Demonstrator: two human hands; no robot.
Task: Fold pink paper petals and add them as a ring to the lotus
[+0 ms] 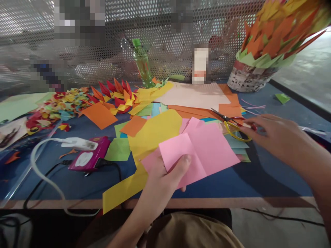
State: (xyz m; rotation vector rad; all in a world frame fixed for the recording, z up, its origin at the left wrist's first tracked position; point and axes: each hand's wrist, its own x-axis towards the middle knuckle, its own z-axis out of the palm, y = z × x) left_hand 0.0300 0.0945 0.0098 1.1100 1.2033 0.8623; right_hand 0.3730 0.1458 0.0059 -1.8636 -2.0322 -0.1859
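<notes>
My left hand (pixel 168 179) grips a creased sheet of pink paper (pixel 212 151), thumb pressed on its face and fingers behind it. The paper's left part is folded over. At the right, my right hand (pixel 263 134) is closed around the red handle of a pair of scissors (pixel 234 121). Their dark blades point left over orange paper (pixel 191 112). A yellow handle loop (pixel 238 135) shows just below the red one. Large yellow paper (pixel 155 131) lies beneath and beside the pink sheet.
A purple power adapter (pixel 89 156) with cables sits left. Behind are folded red and orange paper pieces (pixel 113 93), a green bottle (pixel 142 63) and a pale sheet (pixel 193 94). A large paper-craft pineapple shape (pixel 253 74) stands back right, before a perforated metal screen (pixel 165 48).
</notes>
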